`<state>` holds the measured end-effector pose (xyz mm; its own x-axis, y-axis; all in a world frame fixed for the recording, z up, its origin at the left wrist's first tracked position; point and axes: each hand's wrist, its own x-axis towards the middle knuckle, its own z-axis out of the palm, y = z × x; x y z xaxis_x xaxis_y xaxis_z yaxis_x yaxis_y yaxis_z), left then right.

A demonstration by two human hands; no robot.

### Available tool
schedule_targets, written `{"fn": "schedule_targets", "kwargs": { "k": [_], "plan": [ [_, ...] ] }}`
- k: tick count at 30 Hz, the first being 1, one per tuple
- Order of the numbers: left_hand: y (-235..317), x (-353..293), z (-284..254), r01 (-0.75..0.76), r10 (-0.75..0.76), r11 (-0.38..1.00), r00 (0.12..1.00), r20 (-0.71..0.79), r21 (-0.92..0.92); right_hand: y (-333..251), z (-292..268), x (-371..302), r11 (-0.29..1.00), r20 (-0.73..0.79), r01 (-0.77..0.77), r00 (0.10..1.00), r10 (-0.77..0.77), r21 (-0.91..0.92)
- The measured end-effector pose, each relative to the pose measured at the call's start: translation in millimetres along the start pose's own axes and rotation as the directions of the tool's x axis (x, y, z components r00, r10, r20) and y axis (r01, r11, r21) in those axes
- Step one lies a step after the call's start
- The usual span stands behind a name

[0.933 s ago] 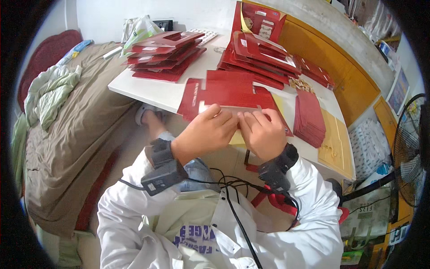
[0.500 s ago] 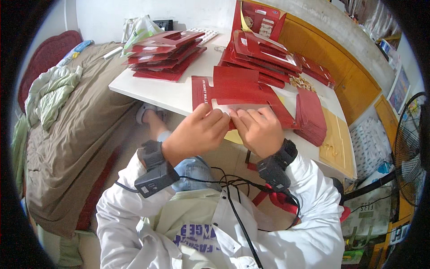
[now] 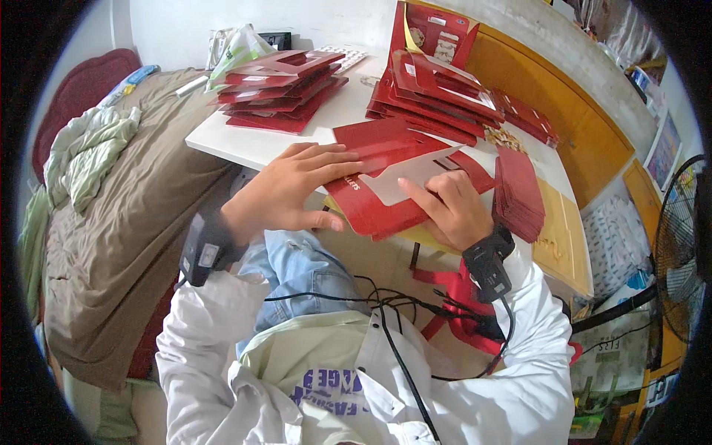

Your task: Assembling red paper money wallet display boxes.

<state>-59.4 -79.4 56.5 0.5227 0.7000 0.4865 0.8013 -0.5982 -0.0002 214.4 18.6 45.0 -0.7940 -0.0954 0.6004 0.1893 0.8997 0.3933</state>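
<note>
You're steadying a flat, glossy red card sleeve [image 3: 382,217] under splayed, unclenched L hand [image 3: 293,182], R hand's [image 3: 458,209] index pressing its smooth white flap [image 3: 386,187], best evenly; R pinch unclear.

Left hand [image 3: 291,184] lies palm-down, right hand [image 3: 461,210] extends 1 finger

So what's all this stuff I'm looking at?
Rectangular table: one, white, centre
Folded cardboard folder: one, red and whitish, table's near edge
Left cardboard pile: one, red, on table
Back cardboard pile: one, red, on table
Upright printed card: one, red, behind back pile
Narrow rectangular cards: one stack, dark red, table's right
Flat rectangular sheet: one, yellow, right corner
Cloth-covered bed: one, brown, left
Round caged fan: one, black, right
Cables: several, black, lap
Wrist devices: two, black, strapped on
Left grip: one, bare, over folder's left
Right grip: one, bare, over folder's right
</note>
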Motion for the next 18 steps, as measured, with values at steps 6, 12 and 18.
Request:
{"fn": "schedule_targets", "kwargs": {
  "k": [6, 12, 18],
  "plan": [
    [-3.4, 3.2, -2.4, -0.064, 0.071, 0.984, 0.997, 0.036, -0.168, 7.9, -5.7, -0.8, 0.989, 0.126, -0.009, 0.992, -0.009, 0.146],
    [5.6, 4.2, 0.0, -0.031, 0.029, 0.975, 1.000, -0.010, -0.218, 16.1, 2.9, -7.5, 0.984, 0.102, -0.008, 0.995, -0.010, 0.176],
    [5.7, 7.2, 10.4, -0.222, 0.244, 0.963, 0.959, -0.146, 0.154, 19.5, -1.3, -12.6, 0.985, 0.200, -0.048, 0.980, 0.014, 0.164]
  ]
}}
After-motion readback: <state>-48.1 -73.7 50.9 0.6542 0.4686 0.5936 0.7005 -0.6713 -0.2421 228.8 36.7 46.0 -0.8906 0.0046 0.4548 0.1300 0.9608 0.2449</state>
